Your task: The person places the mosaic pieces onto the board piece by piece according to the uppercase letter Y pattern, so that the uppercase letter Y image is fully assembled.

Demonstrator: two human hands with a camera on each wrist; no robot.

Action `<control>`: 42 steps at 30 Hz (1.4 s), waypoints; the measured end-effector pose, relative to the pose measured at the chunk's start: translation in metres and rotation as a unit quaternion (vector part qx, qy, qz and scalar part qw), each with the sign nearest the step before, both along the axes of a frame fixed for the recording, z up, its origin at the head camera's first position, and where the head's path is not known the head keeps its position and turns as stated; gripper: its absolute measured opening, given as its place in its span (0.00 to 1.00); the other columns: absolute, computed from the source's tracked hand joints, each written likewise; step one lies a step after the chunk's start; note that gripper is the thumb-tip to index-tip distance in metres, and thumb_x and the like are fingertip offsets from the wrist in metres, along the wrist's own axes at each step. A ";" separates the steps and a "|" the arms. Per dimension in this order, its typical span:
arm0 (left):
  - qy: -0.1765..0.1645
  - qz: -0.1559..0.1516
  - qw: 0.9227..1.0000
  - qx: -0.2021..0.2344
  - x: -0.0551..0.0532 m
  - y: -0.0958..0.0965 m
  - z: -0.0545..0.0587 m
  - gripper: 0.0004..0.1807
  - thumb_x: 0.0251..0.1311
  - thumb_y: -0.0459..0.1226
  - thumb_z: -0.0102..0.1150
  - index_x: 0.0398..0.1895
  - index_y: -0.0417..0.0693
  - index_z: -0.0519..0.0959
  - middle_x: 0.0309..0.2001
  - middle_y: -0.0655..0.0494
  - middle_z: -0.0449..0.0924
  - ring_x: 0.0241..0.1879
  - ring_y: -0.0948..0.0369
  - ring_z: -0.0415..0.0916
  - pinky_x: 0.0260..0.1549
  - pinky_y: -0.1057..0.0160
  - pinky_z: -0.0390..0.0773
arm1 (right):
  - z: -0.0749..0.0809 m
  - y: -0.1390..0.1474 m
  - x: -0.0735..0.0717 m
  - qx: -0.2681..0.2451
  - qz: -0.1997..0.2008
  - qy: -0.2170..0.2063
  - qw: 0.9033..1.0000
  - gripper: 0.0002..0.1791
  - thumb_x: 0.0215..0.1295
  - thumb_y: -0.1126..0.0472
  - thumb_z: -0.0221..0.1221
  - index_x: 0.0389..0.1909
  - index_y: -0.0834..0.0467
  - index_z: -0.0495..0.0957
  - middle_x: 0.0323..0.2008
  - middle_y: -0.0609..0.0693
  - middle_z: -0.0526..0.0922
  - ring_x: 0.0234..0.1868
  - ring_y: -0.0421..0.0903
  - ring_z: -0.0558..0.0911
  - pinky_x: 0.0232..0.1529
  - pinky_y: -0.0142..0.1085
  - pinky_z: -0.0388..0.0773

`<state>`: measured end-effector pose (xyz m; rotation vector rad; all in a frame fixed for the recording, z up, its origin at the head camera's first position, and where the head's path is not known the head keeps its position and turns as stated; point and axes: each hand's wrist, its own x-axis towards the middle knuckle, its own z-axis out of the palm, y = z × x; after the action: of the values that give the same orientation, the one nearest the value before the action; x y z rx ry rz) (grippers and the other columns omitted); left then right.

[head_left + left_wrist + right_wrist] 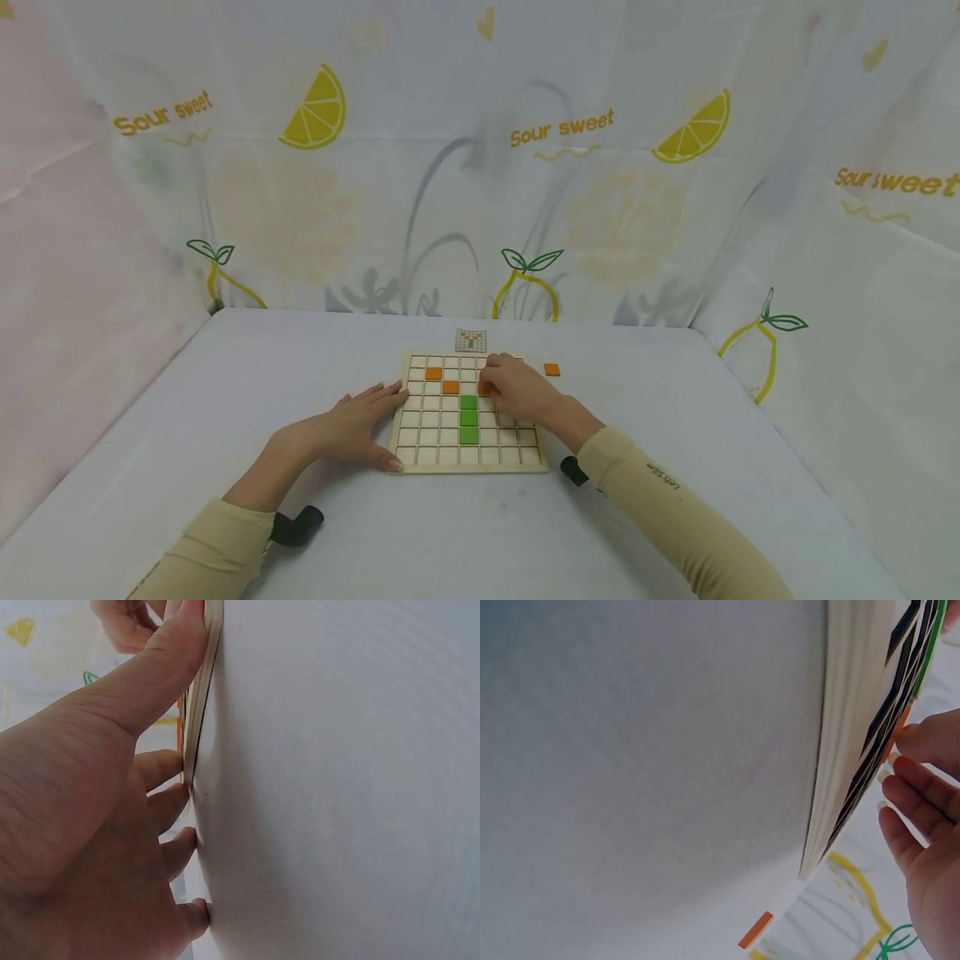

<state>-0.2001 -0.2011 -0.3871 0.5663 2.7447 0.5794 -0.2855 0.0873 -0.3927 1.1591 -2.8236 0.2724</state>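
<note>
A wooden grid board (427,456) lies on the white table. My left hand (341,432) steadies its left side, fingers spread, with the thumb at the near left corner; in the left wrist view the thumb (161,671) presses against the board's edge. Over the upper right squares, my right hand (522,392) pinches an orange square tile (896,737) between thumb and fingertips, right at the board's surface. Two other orange tiles, one (433,374) upper left and one (450,387) diagonally below it, sit in squares. Several green tiles (468,419) form a column below them.
A loose orange tile (552,369) lies on the table right of the board. Behind the board is a small card (471,340) with a coloured grid pattern. Printed cloth walls (480,208) stand at the back and sides. Dark devices (298,527) are worn at both wrists.
</note>
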 end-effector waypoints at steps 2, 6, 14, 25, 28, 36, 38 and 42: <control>0.000 0.000 1.000 -0.002 0.000 0.000 0.000 0.61 0.44 0.60 0.74 0.77 0.43 0.55 0.80 0.44 0.48 0.79 0.39 0.43 0.70 0.27 0.44 | -0.001 0.001 0.000 -0.003 0.002 0.002 1.000 0.08 0.70 0.66 0.55 0.36 0.53 0.82 0.36 0.45 0.76 0.39 0.43 0.72 0.46 0.36 0.76; 0.000 0.001 1.000 -0.005 -0.001 0.000 -0.001 0.61 0.44 0.60 0.74 0.78 0.44 0.55 0.80 0.44 0.48 0.79 0.40 0.43 0.70 0.27 0.44 | -0.001 0.003 0.000 -0.007 -0.001 0.000 1.000 0.08 0.69 0.67 0.56 0.37 0.53 0.82 0.36 0.45 0.76 0.38 0.43 0.72 0.45 0.36 0.75; -0.001 0.003 1.000 -0.005 -0.001 0.001 -0.002 0.62 0.43 0.61 0.74 0.78 0.45 0.55 0.80 0.45 0.48 0.79 0.40 0.43 0.70 0.28 0.44 | 0.000 0.004 0.001 0.001 -0.010 -0.004 1.000 0.08 0.68 0.67 0.56 0.37 0.51 0.82 0.36 0.44 0.75 0.39 0.42 0.72 0.46 0.36 0.75; -0.002 0.006 1.000 -0.008 0.000 0.001 -0.002 0.62 0.43 0.61 0.74 0.78 0.46 0.55 0.80 0.46 0.48 0.79 0.40 0.42 0.71 0.28 0.44 | 0.001 0.017 -0.008 -0.015 0.011 -0.003 1.000 0.10 0.65 0.70 0.55 0.37 0.54 0.81 0.37 0.47 0.78 0.41 0.45 0.75 0.47 0.38 0.78; 0.000 0.002 1.000 -0.007 0.000 0.001 -0.002 0.61 0.44 0.61 0.74 0.78 0.46 0.55 0.80 0.46 0.48 0.79 0.40 0.43 0.70 0.28 0.44 | 0.000 0.022 -0.011 -0.018 0.013 0.003 1.000 0.09 0.65 0.70 0.56 0.36 0.54 0.81 0.35 0.47 0.77 0.39 0.45 0.74 0.45 0.38 0.77; 0.006 -0.001 1.000 -0.006 -0.002 0.000 -0.002 0.62 0.44 0.62 0.73 0.78 0.45 0.55 0.80 0.45 0.48 0.79 0.40 0.43 0.70 0.28 0.44 | 0.003 0.029 -0.011 -0.023 0.026 0.020 0.999 0.07 0.65 0.70 0.57 0.33 0.56 0.80 0.32 0.48 0.75 0.36 0.45 0.73 0.41 0.38 0.74; 0.004 -0.001 1.000 -0.006 -0.001 0.001 -0.002 0.62 0.44 0.62 0.73 0.78 0.45 0.55 0.80 0.45 0.48 0.79 0.40 0.43 0.70 0.27 0.44 | 0.003 0.031 -0.011 -0.023 0.028 0.026 0.999 0.08 0.65 0.71 0.56 0.32 0.56 0.80 0.32 0.48 0.75 0.35 0.45 0.72 0.40 0.37 0.74; 0.001 -0.001 1.000 -0.005 -0.001 0.001 -0.001 0.61 0.44 0.61 0.74 0.78 0.44 0.55 0.80 0.44 0.48 0.78 0.39 0.43 0.69 0.27 0.44 | 0.004 0.033 -0.012 -0.022 0.021 0.027 0.999 0.08 0.62 0.72 0.57 0.33 0.57 0.81 0.33 0.48 0.77 0.36 0.45 0.74 0.41 0.37 0.76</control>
<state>-0.2014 -0.1999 -0.3878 0.5660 2.7467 0.5643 -0.2974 0.1205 -0.3890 1.1999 -2.7343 0.2991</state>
